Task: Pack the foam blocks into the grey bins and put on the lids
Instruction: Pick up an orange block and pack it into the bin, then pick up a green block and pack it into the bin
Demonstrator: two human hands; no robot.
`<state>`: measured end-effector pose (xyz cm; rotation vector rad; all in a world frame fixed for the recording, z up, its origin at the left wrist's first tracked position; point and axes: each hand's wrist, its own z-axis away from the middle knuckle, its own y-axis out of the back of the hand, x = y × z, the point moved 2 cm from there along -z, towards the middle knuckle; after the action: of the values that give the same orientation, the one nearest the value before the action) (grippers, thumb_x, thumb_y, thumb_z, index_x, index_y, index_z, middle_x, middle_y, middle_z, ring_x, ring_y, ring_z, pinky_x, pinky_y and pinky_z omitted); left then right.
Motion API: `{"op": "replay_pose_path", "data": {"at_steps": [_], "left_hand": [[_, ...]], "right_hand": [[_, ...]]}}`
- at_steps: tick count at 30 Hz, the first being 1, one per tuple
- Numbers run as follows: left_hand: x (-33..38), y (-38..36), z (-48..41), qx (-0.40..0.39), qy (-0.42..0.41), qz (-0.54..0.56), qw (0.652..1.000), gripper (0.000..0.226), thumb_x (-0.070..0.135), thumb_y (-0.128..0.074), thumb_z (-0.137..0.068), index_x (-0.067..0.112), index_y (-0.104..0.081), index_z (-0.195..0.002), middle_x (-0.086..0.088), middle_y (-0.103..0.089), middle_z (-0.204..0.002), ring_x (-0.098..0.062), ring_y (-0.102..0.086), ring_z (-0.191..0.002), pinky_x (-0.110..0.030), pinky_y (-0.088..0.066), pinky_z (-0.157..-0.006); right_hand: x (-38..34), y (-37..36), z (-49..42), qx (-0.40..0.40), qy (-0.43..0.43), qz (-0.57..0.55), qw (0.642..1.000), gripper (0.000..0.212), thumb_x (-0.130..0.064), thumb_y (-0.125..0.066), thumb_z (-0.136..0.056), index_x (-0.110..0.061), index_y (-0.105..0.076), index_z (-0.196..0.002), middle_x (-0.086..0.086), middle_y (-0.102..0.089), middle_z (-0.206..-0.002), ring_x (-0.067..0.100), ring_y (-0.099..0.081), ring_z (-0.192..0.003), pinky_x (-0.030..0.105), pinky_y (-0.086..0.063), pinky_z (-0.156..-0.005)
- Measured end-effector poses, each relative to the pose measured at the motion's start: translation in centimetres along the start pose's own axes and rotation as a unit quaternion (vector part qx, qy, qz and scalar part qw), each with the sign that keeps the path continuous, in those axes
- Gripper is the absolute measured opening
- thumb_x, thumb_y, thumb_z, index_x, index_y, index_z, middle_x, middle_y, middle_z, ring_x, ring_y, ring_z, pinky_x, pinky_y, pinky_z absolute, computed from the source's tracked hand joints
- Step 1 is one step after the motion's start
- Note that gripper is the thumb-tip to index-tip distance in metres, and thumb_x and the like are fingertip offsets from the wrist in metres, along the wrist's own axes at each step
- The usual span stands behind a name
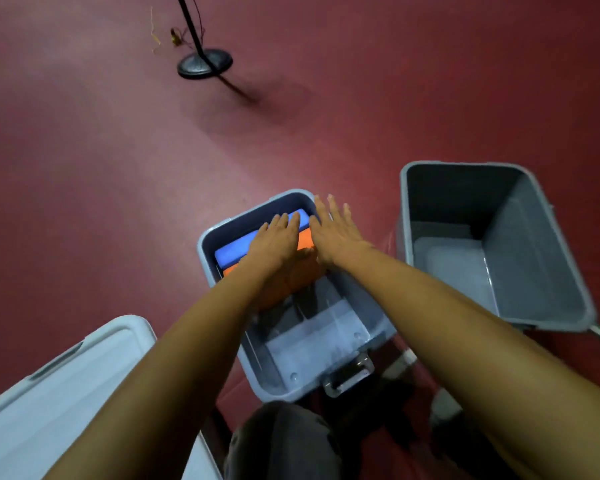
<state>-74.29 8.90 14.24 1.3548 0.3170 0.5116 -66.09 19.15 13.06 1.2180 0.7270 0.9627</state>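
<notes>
Step in hand: packing, first bin. You are pressing the foam blocks down at the far end of the centre grey bin (326,344), in the middle of the frame.

Left hand (278,242): flat, fingers straight, lying across the blue foam block (232,251) and the orange foam block (305,241). It is gripping nothing.

Right hand (335,237): also flat and spread, just right of the left hand. Its palm is sitting over the orange block's right end and its fingertips are reaching past the bin's far rim. Whether it is actually bearing on the foam or hovering, I cannot tell.

Blocks: the blue one is lying against the far wall, the orange one is touching it on the near side. Both look like smooth slabs with rounded edges. How deep they are seated is hidden by your hands.

The near half of this bin is showing bare floor, with a metal latch (349,374) on its near wall. The second grey bin (534,258), at the right of the frame, is holding nothing visible. A pale lid (66,375) is lying at lower left, well apart from both bins.

Judgement: the task is early. Next move is calling for lifting both hands clear and fetching more blocks, none of which are in view, before the lid goes on.
</notes>
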Motion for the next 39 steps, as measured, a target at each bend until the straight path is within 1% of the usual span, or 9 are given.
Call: {"op": "replay_pose_path", "data": {"at_steps": [5, 10, 15, 18, 21, 25, 31, 35, 39], "left_hand": [[6.4, 5.4, 2.9, 0.037, -0.066, -0.02, 0.997, 0.081, 0.052, -0.062, -0.09, 0.011, -0.029, -0.151, -0.013, -0.038, -0.151, -0.03, -0.031, -0.143, -0.045, -0.029, -0.115], [14.0, 9.6, 4.9, 0.053, -0.111, -0.031, 0.992, 0.086, 0.049, -0.065, -0.09, 0.01, -0.023, -0.155, -0.016, -0.034, -0.155, -0.034, -0.028, -0.145, -0.048, -0.027, -0.118], [22.5, 12.0, 6.2, 0.071, -0.163, -0.032, 0.984, 0.083, 0.046, -0.068, -0.087, 0.014, -0.028, -0.152, -0.015, -0.038, -0.151, -0.034, -0.032, -0.143, -0.048, -0.029, -0.117], [28.3, 12.7, 7.2, 0.065, -0.209, -0.022, 0.976, 0.077, 0.044, -0.069, -0.084, 0.013, -0.037, -0.147, -0.013, -0.045, -0.145, -0.032, -0.039, -0.136, -0.047, -0.033, -0.112], [34.8, 12.3, 8.2, 0.06, -0.252, -0.041, 0.965, 0.076, 0.054, -0.068, -0.084, 0.015, -0.041, -0.143, -0.01, -0.045, -0.146, -0.03, -0.041, -0.137, -0.049, -0.033, -0.112], [43.3, 10.5, 9.9, 0.042, -0.308, -0.084, 0.947, 0.077, 0.063, -0.057, -0.088, 0.018, -0.037, -0.148, -0.009, -0.039, -0.151, -0.03, -0.031, -0.143, -0.054, -0.025, -0.115], [54.6, 8.0, 12.2, 0.019, -0.363, -0.086, 0.928, 0.074, 0.055, -0.058, -0.092, 0.014, -0.034, -0.149, -0.01, -0.035, -0.155, -0.031, -0.023, -0.148, -0.055, -0.018, -0.119], [60.1, 4.4, 13.0, -0.017, -0.376, -0.088, 0.922, 0.087, 0.054, -0.07, -0.082, 0.014, -0.032, -0.15, -0.01, -0.035, -0.155, -0.032, -0.021, -0.149, -0.056, -0.018, -0.119], [64.6, -0.3, 12.9, -0.073, -0.386, -0.095, 0.915, 0.087, 0.051, -0.072, -0.082, 0.015, -0.031, -0.15, -0.01, -0.035, -0.155, -0.033, -0.022, -0.148, -0.055, -0.021, -0.118]], "right_hand": [[3.2, 4.4, 6.6, 0.021, -0.03, -0.028, 0.999, 0.081, -0.036, -0.059, -0.091, -0.011, -0.018, -0.157, 0.014, 0.007, -0.165, 0.039, 0.007, -0.151, 0.059, -0.004, -0.12], [7.4, 7.8, 14.1, 0.049, -0.062, -0.045, 0.996, 0.087, -0.034, -0.063, -0.092, -0.007, -0.013, -0.157, 0.016, 0.003, -0.165, 0.04, 0.002, -0.151, 0.058, -0.006, -0.121], [13.3, 9.7, 20.9, 0.084, -0.102, -0.047, 0.99, 0.073, -0.031, -0.065, -0.087, -0.008, -0.034, -0.149, 0.016, -0.031, -0.149, 0.038, -0.027, -0.139, 0.056, -0.018, -0.118], [17.3, 9.8, 25.5, 0.08, -0.14, -0.052, 0.986, 0.075, -0.035, -0.066, -0.086, -0.009, -0.034, -0.148, 0.015, -0.039, -0.142, 0.036, -0.036, -0.132, 0.054, -0.022, -0.116], [21.6, 8.3, 30.6, 0.069, -0.19, -0.044, 0.978, 0.073, -0.033, -0.069, -0.084, -0.009, -0.037, -0.145, 0.015, -0.042, -0.138, 0.036, -0.04, -0.128, 0.052, -0.025, -0.115], [27.0, 5.9, 37.6, 0.038, -0.261, -0.062, 0.962, 0.074, -0.03, -0.071, -0.083, -0.014, -0.037, -0.146, 0.014, -0.041, -0.141, 0.036, -0.038, -0.132, 0.054, -0.023, -0.117], [33.6, 2.6, 46.1, 0.036, -0.344, -0.081, 0.935, 0.067, -0.036, -0.065, -0.089, -0.011, -0.038, -0.145, 0.013, -0.042, -0.139, 0.036, -0.04, -0.132, 0.054, -0.026, -0.115], [36.5, -2.3, 49.7, 0.01, -0.375, -0.107, 0.921, 0.064, -0.038, -0.069, -0.084, -0.016, -0.045, -0.139, 0.012, -0.044, -0.133, 0.036, -0.043, -0.127, 0.051, -0.031, -0.111], [39.7, -7.9, 52.6, -0.008, -0.421, -0.167, 0.892, 0.067, -0.041, -0.074, -0.081, -0.016, -0.046, -0.137, 0.012, -0.044, -0.136, 0.036, -0.043, -0.129, 0.049, -0.034, -0.107]]}}
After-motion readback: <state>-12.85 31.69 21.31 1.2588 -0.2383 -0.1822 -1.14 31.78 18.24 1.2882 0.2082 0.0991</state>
